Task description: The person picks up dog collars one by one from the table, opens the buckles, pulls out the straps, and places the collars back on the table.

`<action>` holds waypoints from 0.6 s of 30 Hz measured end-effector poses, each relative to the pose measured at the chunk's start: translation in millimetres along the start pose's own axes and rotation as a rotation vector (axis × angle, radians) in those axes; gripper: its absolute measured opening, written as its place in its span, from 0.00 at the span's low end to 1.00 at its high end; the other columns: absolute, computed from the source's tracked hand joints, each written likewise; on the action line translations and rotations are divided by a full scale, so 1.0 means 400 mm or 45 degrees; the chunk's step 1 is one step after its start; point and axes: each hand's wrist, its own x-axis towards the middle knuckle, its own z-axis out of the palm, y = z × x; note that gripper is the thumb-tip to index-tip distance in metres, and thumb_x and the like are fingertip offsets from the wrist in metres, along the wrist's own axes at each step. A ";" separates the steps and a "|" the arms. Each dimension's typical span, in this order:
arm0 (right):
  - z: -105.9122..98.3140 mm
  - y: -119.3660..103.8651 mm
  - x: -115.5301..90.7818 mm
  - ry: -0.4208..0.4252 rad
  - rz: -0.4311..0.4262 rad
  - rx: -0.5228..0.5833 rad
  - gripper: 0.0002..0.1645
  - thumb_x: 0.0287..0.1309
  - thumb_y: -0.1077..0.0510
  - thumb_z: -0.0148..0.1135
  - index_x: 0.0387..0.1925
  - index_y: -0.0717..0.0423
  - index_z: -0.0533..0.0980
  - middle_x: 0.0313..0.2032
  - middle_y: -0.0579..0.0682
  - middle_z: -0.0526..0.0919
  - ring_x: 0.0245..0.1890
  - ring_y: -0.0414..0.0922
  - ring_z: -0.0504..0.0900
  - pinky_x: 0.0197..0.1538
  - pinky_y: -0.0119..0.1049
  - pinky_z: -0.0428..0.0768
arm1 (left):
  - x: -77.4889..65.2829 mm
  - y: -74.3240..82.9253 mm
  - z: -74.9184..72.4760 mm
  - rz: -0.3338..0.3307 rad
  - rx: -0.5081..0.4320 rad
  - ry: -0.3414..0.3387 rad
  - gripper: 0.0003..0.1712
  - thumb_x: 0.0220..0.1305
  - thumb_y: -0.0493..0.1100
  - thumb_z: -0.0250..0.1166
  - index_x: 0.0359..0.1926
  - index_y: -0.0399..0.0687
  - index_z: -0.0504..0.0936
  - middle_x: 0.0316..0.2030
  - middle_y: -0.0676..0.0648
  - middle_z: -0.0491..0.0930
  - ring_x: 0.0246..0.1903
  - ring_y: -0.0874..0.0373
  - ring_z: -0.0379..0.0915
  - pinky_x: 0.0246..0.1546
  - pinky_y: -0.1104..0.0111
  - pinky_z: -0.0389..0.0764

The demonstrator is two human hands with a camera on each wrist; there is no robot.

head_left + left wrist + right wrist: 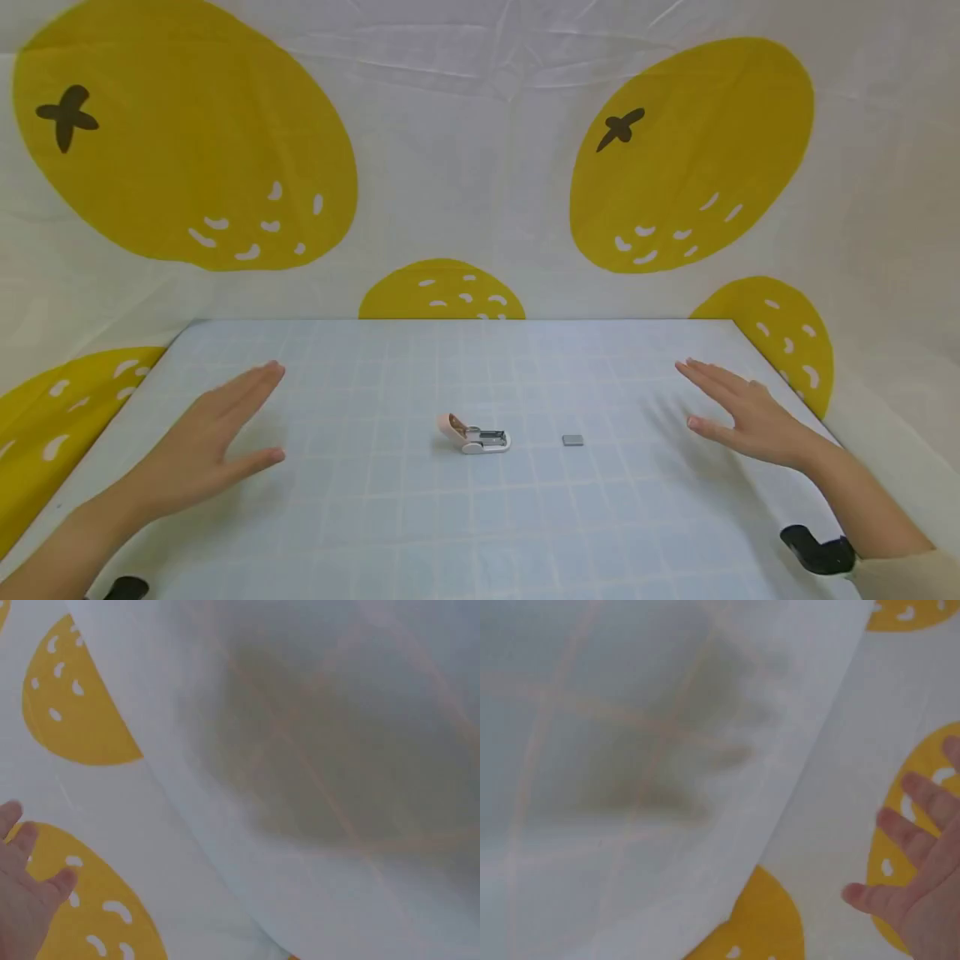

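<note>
A small pale stapler [480, 437] lies near the middle of the table, its pinkish top arm swung up and its metal staple channel exposed. Just right of it, apart from it, is a small grey block [573, 440] that looks like a strip of staples. My left hand [213, 442] hovers over the left side of the table, fingers straight and thumb spread, holding nothing. On the opposite side my right hand [750, 421] is held in the air likewise, fingers extended and empty. Both wrist views show only part of each hand and its shadow.
The table [360, 533] has a pale blue checked cover. Behind and beside it hangs a white cloth [465, 167] printed with big yellow fruit shapes. A black band [819, 550] sits at my right wrist.
</note>
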 end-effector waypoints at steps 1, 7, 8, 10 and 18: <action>-0.002 -0.008 0.003 -0.013 0.023 0.061 0.40 0.61 0.49 0.58 0.71 0.49 0.53 0.68 0.59 0.57 0.66 0.63 0.52 0.59 0.70 0.46 | 0.004 0.012 -0.001 -0.045 -0.055 -0.024 0.48 0.56 0.55 0.66 0.72 0.59 0.51 0.69 0.48 0.54 0.66 0.47 0.51 0.67 0.67 0.44; -0.006 -0.046 0.028 0.038 0.011 0.272 0.26 0.62 0.56 0.57 0.62 0.53 0.68 0.55 0.42 0.75 0.50 0.37 0.74 0.49 0.44 0.77 | 0.034 0.072 0.020 -0.138 -0.280 -0.021 0.32 0.59 0.52 0.65 0.64 0.57 0.68 0.56 0.51 0.75 0.50 0.53 0.73 0.47 0.71 0.73; -0.003 -0.050 0.033 0.050 -0.002 0.308 0.25 0.62 0.57 0.58 0.61 0.53 0.69 0.53 0.40 0.76 0.46 0.33 0.75 0.46 0.38 0.78 | 0.040 0.078 0.027 -0.118 -0.318 0.000 0.30 0.59 0.50 0.65 0.62 0.56 0.70 0.54 0.51 0.76 0.47 0.55 0.74 0.45 0.71 0.74; 0.004 -0.053 0.042 0.057 -0.005 0.394 0.23 0.62 0.57 0.58 0.59 0.54 0.71 0.49 0.39 0.77 0.43 0.32 0.76 0.43 0.28 0.78 | 0.053 0.091 0.040 -0.109 -0.397 0.021 0.28 0.58 0.47 0.66 0.60 0.54 0.72 0.51 0.50 0.78 0.42 0.57 0.76 0.42 0.64 0.78; 0.065 -0.059 0.080 -0.070 0.113 0.634 0.23 0.60 0.54 0.60 0.55 0.58 0.73 0.48 0.58 0.78 0.42 0.38 0.77 0.43 0.30 0.78 | 0.123 0.152 0.108 -0.146 -0.694 -0.074 0.26 0.57 0.48 0.67 0.57 0.50 0.75 0.51 0.44 0.77 0.38 0.65 0.77 0.41 0.68 0.78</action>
